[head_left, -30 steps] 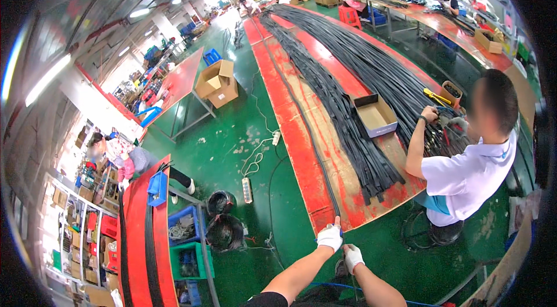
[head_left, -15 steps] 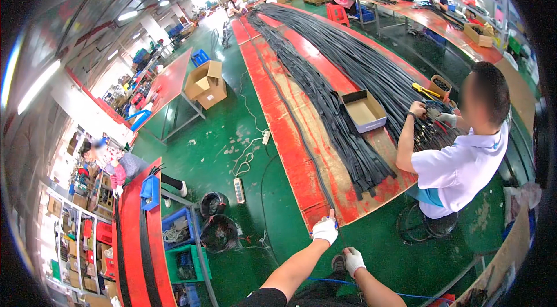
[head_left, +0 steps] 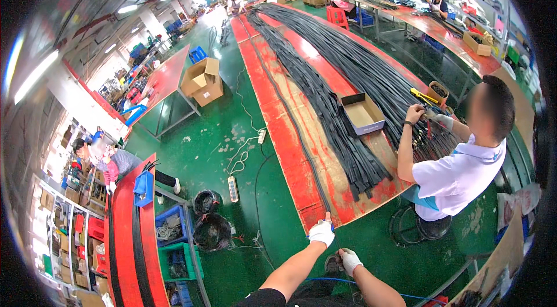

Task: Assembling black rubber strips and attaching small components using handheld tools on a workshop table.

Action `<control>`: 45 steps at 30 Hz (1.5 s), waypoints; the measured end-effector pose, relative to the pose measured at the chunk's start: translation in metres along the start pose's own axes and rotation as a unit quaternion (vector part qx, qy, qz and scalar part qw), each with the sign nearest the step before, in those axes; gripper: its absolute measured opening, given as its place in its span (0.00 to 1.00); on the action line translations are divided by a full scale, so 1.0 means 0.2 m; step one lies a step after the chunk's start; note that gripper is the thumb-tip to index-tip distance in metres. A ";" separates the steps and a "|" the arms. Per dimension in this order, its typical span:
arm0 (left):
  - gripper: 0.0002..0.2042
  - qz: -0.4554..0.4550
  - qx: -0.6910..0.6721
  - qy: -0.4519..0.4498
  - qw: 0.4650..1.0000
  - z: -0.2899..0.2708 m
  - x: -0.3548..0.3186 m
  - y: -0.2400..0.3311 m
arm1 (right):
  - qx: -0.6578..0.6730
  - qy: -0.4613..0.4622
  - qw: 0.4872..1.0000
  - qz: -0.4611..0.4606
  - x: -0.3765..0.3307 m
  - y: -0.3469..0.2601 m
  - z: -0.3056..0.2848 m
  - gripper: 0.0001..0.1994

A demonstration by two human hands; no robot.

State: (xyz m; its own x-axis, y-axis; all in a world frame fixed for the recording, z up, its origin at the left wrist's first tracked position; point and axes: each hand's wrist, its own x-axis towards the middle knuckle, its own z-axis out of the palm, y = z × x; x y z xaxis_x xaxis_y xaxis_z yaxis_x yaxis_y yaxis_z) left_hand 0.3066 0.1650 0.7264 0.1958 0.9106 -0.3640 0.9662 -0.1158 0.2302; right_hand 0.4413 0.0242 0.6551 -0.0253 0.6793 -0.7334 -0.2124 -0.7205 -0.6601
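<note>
1. I'm looking down a long red desk (head_left: 268,107), worn to tan in places, standing on a green floor (head_left: 197,127) in a busy workshop.
2. A left bundle (head_left: 318,98) and a right bundle (head_left: 348,54) of black lengths run down it; an open box (head_left: 370,125) sits on the left one, toward the near edge.
3. A person (head_left: 461,176) in a white shirt sits at the desk's right edge.
4. The black strip (head_left: 313,169) lies alone beside the left edge, its long axis roughly parallel to it, one end pointing at me.
5. My gloved left hand (head_left: 322,233) is curled on that end at the near left corner, one digit extended along it.
6. My gloved right hand (head_left: 350,261) is beyond the near edge, fingers bent; I can't tell whether it holds anything.
</note>
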 end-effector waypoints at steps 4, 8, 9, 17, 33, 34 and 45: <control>0.38 -0.005 -0.007 0.006 1.000 0.01 -0.01 -0.01 | 0.009 0.009 1.000 -0.011 0.05 -0.01 0.02 0.17; 0.40 -0.016 -0.023 0.009 1.000 0.02 -0.01 -0.02 | 0.013 0.026 0.999 0.020 -0.03 -0.21 0.11 0.20; 0.41 -0.019 -0.023 0.011 0.999 0.03 -0.01 -0.04 | -0.001 0.031 0.999 0.013 -0.05 -0.25 0.14 0.21; 0.42 -0.008 -0.015 0.021 1.000 0.06 0.02 -0.02 | -0.059 0.050 0.996 -0.042 0.07 -0.21 0.11 0.22; 0.42 -0.004 -0.022 0.015 1.000 0.06 0.03 -0.01 | -0.066 0.076 0.992 -0.072 0.22 -0.14 0.10 0.21; 0.41 -0.006 -0.021 0.014 1.000 0.06 0.03 -0.02 | -0.063 0.071 0.993 -0.066 0.22 -0.15 0.11 0.21; 0.40 -0.009 -0.014 -0.004 1.000 0.00 0.00 0.02 | 0.003 0.048 0.999 -0.017 0.30 -0.18 0.10 0.24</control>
State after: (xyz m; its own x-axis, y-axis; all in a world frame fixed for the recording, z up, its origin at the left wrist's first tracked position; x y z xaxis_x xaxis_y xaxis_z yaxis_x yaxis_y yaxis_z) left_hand 0.3101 0.1653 0.7277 0.1790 0.9096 -0.3750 0.9648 -0.0876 0.2479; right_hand 0.4271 0.0936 0.6374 0.0761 0.6864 -0.7232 -0.2174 -0.6964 -0.6839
